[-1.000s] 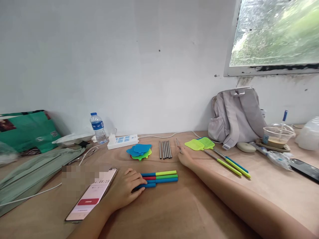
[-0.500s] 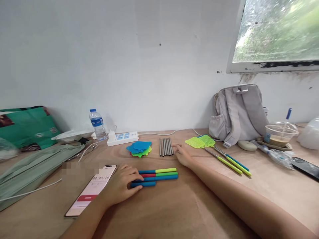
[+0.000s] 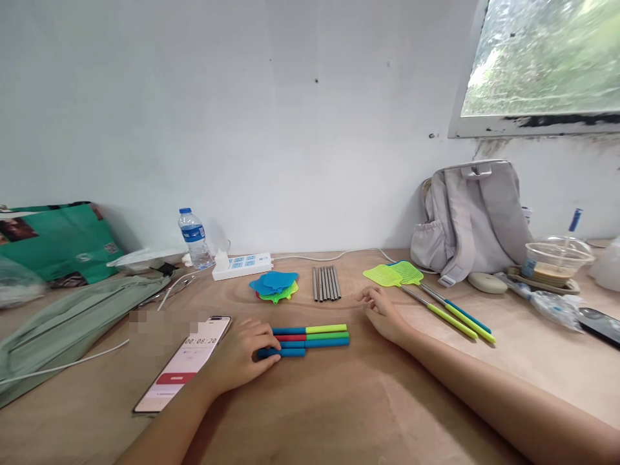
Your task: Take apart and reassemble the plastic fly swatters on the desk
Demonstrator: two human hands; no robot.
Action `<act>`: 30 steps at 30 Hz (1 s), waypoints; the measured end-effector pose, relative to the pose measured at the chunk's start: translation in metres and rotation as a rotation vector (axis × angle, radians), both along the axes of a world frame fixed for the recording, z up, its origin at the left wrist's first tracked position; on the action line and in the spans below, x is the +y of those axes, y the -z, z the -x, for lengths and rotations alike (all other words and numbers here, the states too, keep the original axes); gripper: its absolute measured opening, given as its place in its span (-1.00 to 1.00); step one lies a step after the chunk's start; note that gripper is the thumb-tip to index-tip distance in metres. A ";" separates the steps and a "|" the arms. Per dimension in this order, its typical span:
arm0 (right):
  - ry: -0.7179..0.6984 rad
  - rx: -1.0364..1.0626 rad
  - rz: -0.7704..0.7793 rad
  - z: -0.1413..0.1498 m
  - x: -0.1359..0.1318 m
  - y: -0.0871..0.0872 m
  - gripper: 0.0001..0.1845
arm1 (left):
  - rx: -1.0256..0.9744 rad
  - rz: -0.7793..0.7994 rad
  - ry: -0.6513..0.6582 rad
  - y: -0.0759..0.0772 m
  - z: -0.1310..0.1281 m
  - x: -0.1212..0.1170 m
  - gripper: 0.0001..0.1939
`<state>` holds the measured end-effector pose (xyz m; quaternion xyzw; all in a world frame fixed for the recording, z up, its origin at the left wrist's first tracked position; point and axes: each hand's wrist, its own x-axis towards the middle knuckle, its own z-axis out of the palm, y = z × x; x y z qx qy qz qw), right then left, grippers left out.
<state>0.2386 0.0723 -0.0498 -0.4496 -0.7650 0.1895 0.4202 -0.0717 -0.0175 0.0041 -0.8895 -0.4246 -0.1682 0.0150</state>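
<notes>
My left hand (image 3: 239, 356) lies on the wooden table with its fingers curled over the left ends of several coloured handles (image 3: 317, 336), blue, red and green. The thumb and fingertips close on the short blue handle (image 3: 287, 352) in front. My right hand (image 3: 385, 313) rests on the table, loosely curled and with nothing in it. It sits just in front of a row of several thin metal rods (image 3: 325, 283) and left of two assembled fly swatters (image 3: 390, 276). A stack of blue and green swatter heads (image 3: 274, 286) lies left of the rods.
A phone (image 3: 186, 368) with a running timer lies beside my left hand. A power strip (image 3: 242, 265), water bottle (image 3: 195, 239), green bag (image 3: 58, 242) and grey-green cloth (image 3: 72, 323) are at left. A grey backpack (image 3: 472, 223), lidded cup (image 3: 557, 258) and dark phone (image 3: 600, 320) are at right.
My right hand held a metal rod near the swatters, laid it at the right end of the rod row, then drew back toward me with nothing in it. My left hand stayed on the handles.
</notes>
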 end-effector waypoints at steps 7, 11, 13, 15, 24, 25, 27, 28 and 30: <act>-0.018 -0.350 -0.188 -0.049 -0.031 -0.015 -0.79 | 0.019 0.008 -0.034 0.001 -0.001 0.000 -0.86; 0.128 -0.594 -0.260 -0.082 -0.026 -0.017 -0.79 | 0.016 0.021 -0.015 0.002 -0.001 0.000 -0.85; 0.262 -0.708 -0.259 -0.097 -0.018 -0.016 -0.74 | 0.001 0.023 -0.003 0.001 -0.002 0.001 -0.86; 0.393 -0.807 -0.195 -0.108 -0.009 -0.014 -0.73 | -0.013 0.017 0.006 0.001 -0.003 0.000 -0.86; 0.424 -0.563 -0.074 -0.104 -0.001 -0.016 -0.78 | -0.051 -0.059 0.076 -0.006 0.001 -0.007 -0.76; 0.409 -0.514 -0.104 -0.099 -0.002 -0.022 -0.77 | -0.102 -0.078 0.072 -0.009 -0.001 -0.006 -0.78; 0.378 -0.430 -0.147 -0.084 -0.006 -0.040 -0.76 | -0.255 -0.080 0.019 -0.021 -0.010 0.000 -0.83; 0.363 -0.382 -0.162 -0.075 -0.008 -0.053 -0.76 | -0.353 -0.058 -0.032 -0.029 -0.019 0.005 -0.84; 0.255 -0.171 -0.139 -0.051 -0.017 -0.084 -0.80 | -0.553 0.065 -0.143 -0.049 -0.046 0.015 -0.80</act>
